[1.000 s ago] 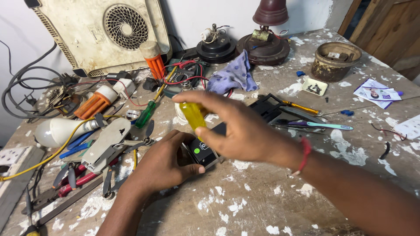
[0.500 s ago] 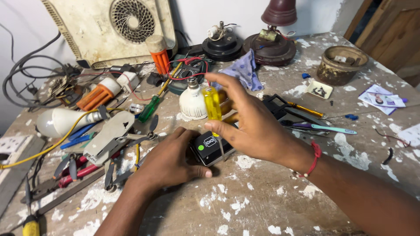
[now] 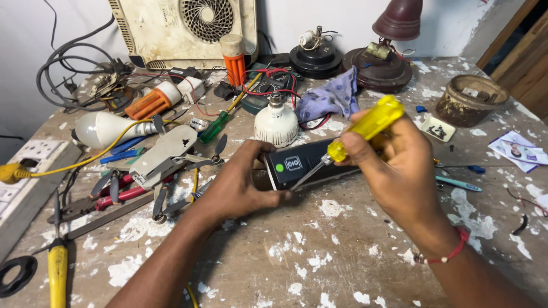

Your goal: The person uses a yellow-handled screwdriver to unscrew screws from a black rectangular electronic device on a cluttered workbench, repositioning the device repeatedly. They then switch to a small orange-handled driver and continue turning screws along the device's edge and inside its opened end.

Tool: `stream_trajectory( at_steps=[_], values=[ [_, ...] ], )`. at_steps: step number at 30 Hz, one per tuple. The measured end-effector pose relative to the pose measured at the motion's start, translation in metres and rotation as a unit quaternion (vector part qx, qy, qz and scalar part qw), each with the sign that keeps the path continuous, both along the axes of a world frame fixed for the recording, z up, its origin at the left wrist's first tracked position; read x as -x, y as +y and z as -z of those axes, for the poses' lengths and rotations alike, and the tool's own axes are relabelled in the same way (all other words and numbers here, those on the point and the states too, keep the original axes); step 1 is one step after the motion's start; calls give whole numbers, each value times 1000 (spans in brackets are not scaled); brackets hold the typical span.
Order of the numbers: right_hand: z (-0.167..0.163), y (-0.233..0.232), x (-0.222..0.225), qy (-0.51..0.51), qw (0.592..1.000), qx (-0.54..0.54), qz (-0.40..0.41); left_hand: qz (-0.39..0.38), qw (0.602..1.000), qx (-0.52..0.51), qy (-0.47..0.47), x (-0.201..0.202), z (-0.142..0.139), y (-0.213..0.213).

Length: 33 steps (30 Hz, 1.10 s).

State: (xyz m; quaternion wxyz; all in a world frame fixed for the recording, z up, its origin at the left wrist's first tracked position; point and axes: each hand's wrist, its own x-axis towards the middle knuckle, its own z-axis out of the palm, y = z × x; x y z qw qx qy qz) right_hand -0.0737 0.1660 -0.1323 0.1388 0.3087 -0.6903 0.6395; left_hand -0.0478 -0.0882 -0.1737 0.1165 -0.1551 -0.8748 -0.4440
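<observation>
My left hand grips the near end of a small black box-shaped device with a green dot, holding it on the paint-spattered table. My right hand is closed around a screwdriver with a clear yellow handle. Its metal shaft slants down to the left, and the tip rests at the lower front edge of the black device, close to my left thumb.
A white bulb stands just behind the device, beside a purple cloth. Pliers and cutters, a larger bulb, a green screwdriver, orange plugs, cables and a fan-grilled appliance crowd the left and back. A brown bowl sits right.
My right hand has swung the yellow screwdriver from upright over the device to a slant, bringing its tip down to the device's front edge. The device now lies more lengthwise.
</observation>
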Motion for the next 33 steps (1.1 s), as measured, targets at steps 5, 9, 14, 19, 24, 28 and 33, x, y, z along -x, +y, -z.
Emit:
stream_trajectory(
  at_steps=[5,9,14,19,24,28,33],
  values=[
    [5,9,-12,52,995,79,-9,-36,997,-32,56,-2,-2,-3],
    [7,12,-16,73,988,130,-43,-45,996,-46,57,-2,-8,-5],
    [9,12,-16,72,988,129,-45,-34,996,-46,65,2,-8,-6],
    [12,12,-16,73,991,115,-11,-34,996,-42,67,4,-5,-7],
    [13,9,-18,75,990,118,-11,-38,996,-45,64,1,-4,-7],
    [12,6,-20,75,988,130,-26,-40,996,-43,63,1,-7,-7],
    [10,6,-20,69,989,128,-33,-57,997,-18,55,0,-9,-6]
  ],
)
